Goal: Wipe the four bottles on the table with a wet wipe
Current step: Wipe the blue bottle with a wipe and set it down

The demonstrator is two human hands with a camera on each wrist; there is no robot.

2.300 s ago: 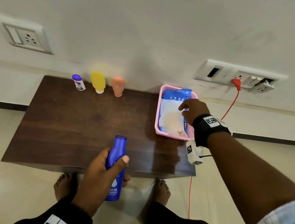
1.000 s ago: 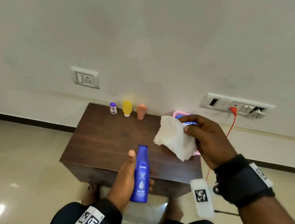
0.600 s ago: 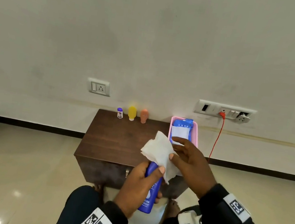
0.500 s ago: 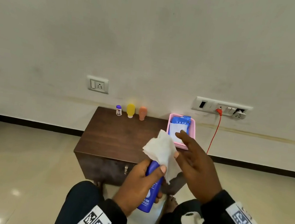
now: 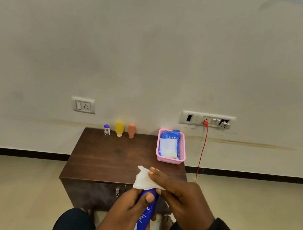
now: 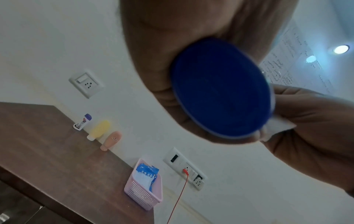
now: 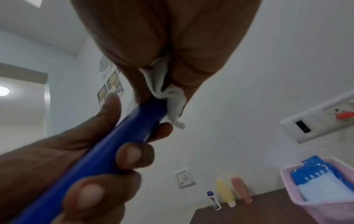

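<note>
Plain domestic room, likely home. Cream painted wall [image 5: 155, 57], glossy beige tiled floor [image 5: 10, 182] with dark skirting. Low dark wooden cabinet [image 5: 117, 160] against wall, wall sockets [image 5: 84, 105] above it, red cable [image 5: 202, 151] plugged in. Pink plastic basket [image 5: 183, 148] with wet-wipe pack [image 5: 169, 144], small toiletry bottles [image 5: 119, 129] on top. Posters [image 7: 111, 86] on far wall.

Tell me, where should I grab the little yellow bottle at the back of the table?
Probably round its wide middle. The yellow bottle stands cap-down between the small white bottle and the peach bottle, with the wall close behind. So come from the front or above, thumb on one side and fingers on the other.
</note>
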